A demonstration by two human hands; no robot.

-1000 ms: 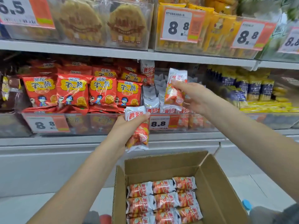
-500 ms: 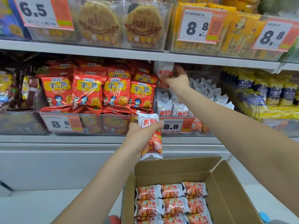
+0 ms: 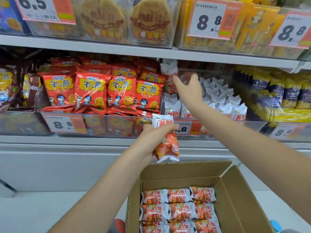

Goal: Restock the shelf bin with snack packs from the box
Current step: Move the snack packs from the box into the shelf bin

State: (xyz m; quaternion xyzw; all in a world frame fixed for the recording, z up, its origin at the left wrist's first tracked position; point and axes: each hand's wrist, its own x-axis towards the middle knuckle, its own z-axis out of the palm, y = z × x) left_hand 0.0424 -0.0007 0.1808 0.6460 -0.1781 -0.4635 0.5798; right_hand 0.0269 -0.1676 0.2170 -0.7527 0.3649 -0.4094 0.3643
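A clear shelf bin holds white-and-red snack packs standing in rows. My right hand reaches into the bin's back left with its fingers spread. One fingertip touches a pack standing tall against the bin's left wall. My left hand is closed around another snack pack, held upright in front of the bin's price tag. Below, an open cardboard box holds rows of the same packs lying flat.
Red snack bags fill the bin to the left, and blue-and-yellow packs fill the bin on the right. The upper shelf edge runs just above my right hand. A blue object lies by the box.
My right hand carried its pack up to the bin's back left, set it against the wall, and its fingers have spread. My left hand still holds its pack in the same place.
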